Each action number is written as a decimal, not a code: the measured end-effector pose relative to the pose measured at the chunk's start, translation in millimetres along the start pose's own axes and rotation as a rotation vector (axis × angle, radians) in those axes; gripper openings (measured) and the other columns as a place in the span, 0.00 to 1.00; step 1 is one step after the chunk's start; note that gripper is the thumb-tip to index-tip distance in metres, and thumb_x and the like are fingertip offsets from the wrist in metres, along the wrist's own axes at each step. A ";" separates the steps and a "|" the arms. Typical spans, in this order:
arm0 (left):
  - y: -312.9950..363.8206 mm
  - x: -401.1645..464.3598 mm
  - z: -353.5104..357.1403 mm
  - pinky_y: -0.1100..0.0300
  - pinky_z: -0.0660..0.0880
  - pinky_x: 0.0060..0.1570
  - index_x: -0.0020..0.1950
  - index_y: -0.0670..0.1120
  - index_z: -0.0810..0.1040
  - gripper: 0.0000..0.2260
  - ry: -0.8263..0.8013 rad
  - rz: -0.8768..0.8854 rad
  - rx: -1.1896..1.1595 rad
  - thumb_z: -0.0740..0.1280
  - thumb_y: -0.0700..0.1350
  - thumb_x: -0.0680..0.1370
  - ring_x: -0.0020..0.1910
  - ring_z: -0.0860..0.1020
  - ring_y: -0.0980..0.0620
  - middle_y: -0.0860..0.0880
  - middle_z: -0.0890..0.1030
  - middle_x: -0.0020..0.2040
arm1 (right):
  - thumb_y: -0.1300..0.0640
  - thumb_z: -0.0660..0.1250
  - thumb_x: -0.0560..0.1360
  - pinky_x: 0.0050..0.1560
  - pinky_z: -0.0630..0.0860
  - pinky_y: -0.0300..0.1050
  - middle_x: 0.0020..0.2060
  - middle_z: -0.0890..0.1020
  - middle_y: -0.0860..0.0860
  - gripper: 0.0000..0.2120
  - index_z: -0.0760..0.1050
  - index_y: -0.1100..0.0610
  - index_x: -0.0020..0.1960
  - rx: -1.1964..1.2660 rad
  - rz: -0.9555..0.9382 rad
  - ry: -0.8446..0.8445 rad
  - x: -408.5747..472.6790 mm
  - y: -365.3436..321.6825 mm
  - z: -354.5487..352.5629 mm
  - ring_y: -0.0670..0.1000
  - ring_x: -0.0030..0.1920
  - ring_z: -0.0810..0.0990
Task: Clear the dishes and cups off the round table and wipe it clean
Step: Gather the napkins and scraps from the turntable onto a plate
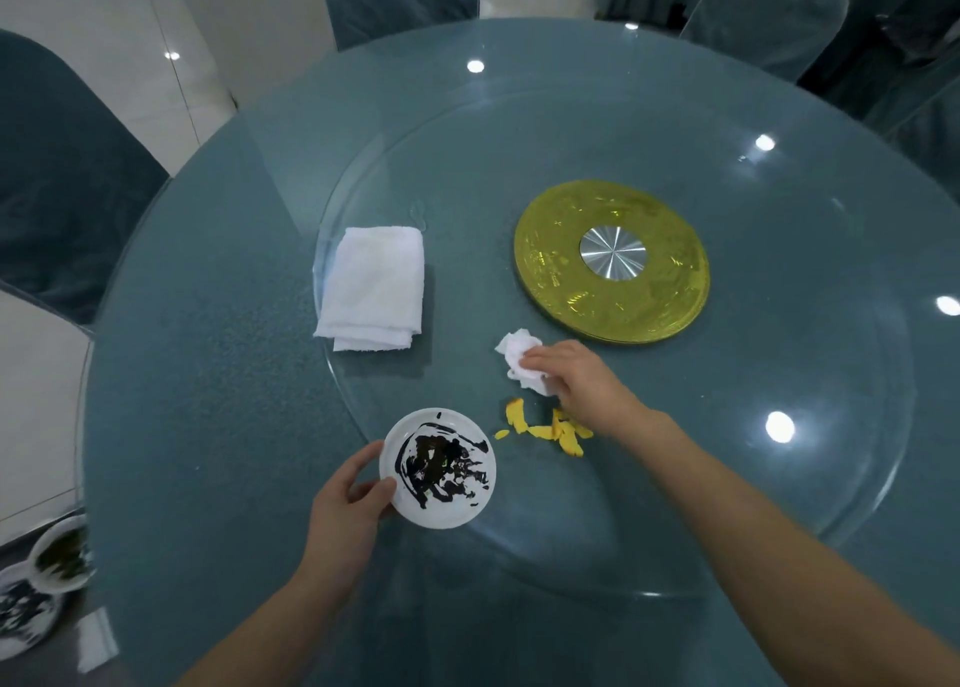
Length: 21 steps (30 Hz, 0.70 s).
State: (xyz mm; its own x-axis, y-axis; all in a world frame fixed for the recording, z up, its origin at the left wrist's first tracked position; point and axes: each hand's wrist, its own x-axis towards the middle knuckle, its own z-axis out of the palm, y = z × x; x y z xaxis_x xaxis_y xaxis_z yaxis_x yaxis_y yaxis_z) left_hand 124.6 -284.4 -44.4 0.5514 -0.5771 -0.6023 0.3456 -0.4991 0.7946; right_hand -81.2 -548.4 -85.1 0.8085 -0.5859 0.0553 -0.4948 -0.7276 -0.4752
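Observation:
A small white plate (441,470) smeared with dark sauce rests near the front of the round glass table (218,374). My left hand (348,499) grips the plate's left rim. My right hand (576,382) presses down on a crumpled white tissue (519,356) on the glass turntable. Yellow peel scraps (550,429) lie just below that hand, to the right of the plate. A folded white towel (374,286) lies farther back on the left.
A gold disc with a silver hub (613,265) marks the turntable's centre. Blue-covered chairs (57,166) ring the table. Dirty dishes (57,556) sit low at the left, beyond the table's edge.

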 end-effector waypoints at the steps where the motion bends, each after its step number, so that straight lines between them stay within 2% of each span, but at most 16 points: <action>1: 0.0 -0.8 -1.4 0.51 0.81 0.55 0.67 0.51 0.79 0.19 -0.006 -0.003 -0.006 0.67 0.33 0.80 0.44 0.85 0.51 0.43 0.87 0.47 | 0.76 0.66 0.73 0.63 0.74 0.53 0.61 0.84 0.55 0.22 0.83 0.60 0.62 0.010 0.030 -0.018 1.2 3.5 -7.9 0.58 0.59 0.79; 5: -0.4 -4.1 -6.0 0.55 0.79 0.53 0.67 0.51 0.79 0.19 -0.011 -0.006 -0.032 0.67 0.33 0.80 0.43 0.86 0.52 0.44 0.87 0.47 | 0.72 0.65 0.77 0.63 0.70 0.46 0.62 0.81 0.62 0.19 0.81 0.60 0.65 0.068 0.266 0.147 46.9 19.9 -26.6 0.63 0.62 0.78; 8: -2.0 -6.2 -6.3 0.54 0.78 0.55 0.66 0.52 0.79 0.19 -0.012 -0.006 -0.032 0.67 0.34 0.80 0.42 0.85 0.54 0.44 0.87 0.46 | 0.71 0.64 0.78 0.63 0.65 0.39 0.64 0.79 0.63 0.19 0.80 0.60 0.66 0.096 0.338 0.130 79.4 10.5 -11.8 0.62 0.64 0.77; 9: -2.5 -7.2 -6.1 0.53 0.78 0.57 0.67 0.52 0.79 0.19 -0.011 -0.006 -0.036 0.67 0.34 0.80 0.42 0.85 0.54 0.44 0.87 0.46 | 0.72 0.64 0.77 0.63 0.66 0.40 0.63 0.80 0.63 0.19 0.81 0.60 0.65 0.092 0.332 0.122 80.1 4.3 -3.9 0.63 0.63 0.77; 12: -3.7 -9.7 -7.4 0.52 0.78 0.58 0.66 0.52 0.79 0.19 -0.010 -0.013 -0.050 0.67 0.34 0.80 0.42 0.85 0.53 0.43 0.87 0.47 | 0.75 0.66 0.73 0.61 0.73 0.52 0.57 0.84 0.60 0.20 0.84 0.61 0.60 0.090 0.193 0.099 55.8 -20.9 12.9 0.64 0.57 0.79; 14: -4.9 -12.9 -7.4 0.51 0.79 0.59 0.67 0.52 0.79 0.19 -0.013 -0.012 -0.050 0.67 0.33 0.80 0.43 0.84 0.53 0.43 0.87 0.47 | 0.75 0.66 0.73 0.61 0.73 0.53 0.59 0.84 0.57 0.20 0.83 0.61 0.60 0.089 0.052 0.008 32.8 -36.1 15.5 0.62 0.57 0.79; 16: -5.4 -16.9 -5.2 0.54 0.79 0.55 0.67 0.51 0.79 0.19 -0.033 -0.008 -0.045 0.67 0.33 0.80 0.42 0.84 0.55 0.42 0.87 0.47 | 0.73 0.65 0.76 0.65 0.72 0.52 0.63 0.83 0.53 0.20 0.82 0.58 0.63 0.082 0.020 -0.069 11.4 -37.8 11.3 0.59 0.61 0.77; 18: -6.0 -20.7 -1.0 0.55 0.79 0.53 0.67 0.50 0.79 0.18 -0.067 0.004 -0.031 0.67 0.33 0.80 0.40 0.84 0.57 0.42 0.87 0.46 | 0.71 0.66 0.77 0.67 0.72 0.49 0.64 0.82 0.51 0.20 0.82 0.56 0.64 0.107 0.107 0.032 -7.7 -24.0 -3.4 0.54 0.64 0.77; 21: -7.7 -24.8 4.2 0.58 0.79 0.50 0.68 0.50 0.78 0.19 -0.105 0.012 -0.006 0.66 0.33 0.81 0.40 0.85 0.56 0.43 0.87 0.47 | 0.70 0.66 0.78 0.65 0.70 0.38 0.64 0.81 0.50 0.19 0.81 0.56 0.65 0.136 0.377 0.317 -36.7 5.7 -38.5 0.47 0.63 0.76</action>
State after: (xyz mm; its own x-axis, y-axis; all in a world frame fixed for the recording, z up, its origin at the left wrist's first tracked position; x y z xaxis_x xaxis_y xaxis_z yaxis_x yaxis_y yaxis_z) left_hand 105.0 -268.9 -35.9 0.4734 -0.6474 -0.5973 0.3440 -0.4884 0.8020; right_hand -126.0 -544.8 -56.0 0.4348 -0.8937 0.1112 -0.6709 -0.4038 -0.6220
